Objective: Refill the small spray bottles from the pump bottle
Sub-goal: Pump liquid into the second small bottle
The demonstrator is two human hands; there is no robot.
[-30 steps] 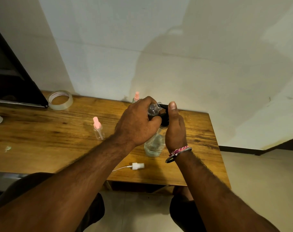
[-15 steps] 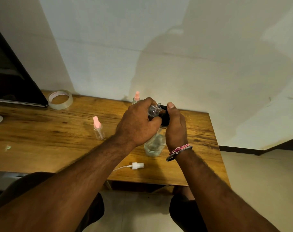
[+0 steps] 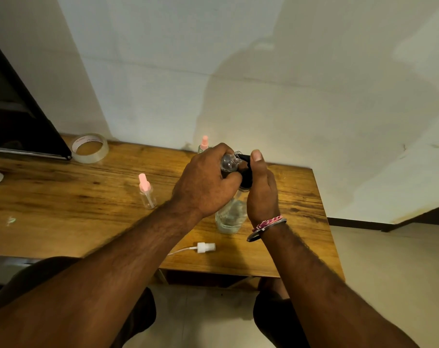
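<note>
1. Now my left hand (image 3: pixel 205 182) grips an uncapped small spray bottle (image 3: pixel 229 162) near the tabletop's (image 3: pixel 62 197) right edge.
2. My right hand (image 3: pixel 259 189) grasps the pump bottle's (image 3: pixel 229 217) black head (image 3: pixel 246 173).
3. Next, I judge, pumping needs nozzle and mouth aligned.

A plain room at home, I think, not a lab or a shop.
I sit at a worn wooden table (image 3: pixel 62 204) against a stained white wall (image 3: pixel 288 96); a tiled floor (image 3: pixel 389 272) on the right, tape rolls (image 3: pixel 89 148) far left beside a dark screen (image 3: pixel 20 126).
</note>
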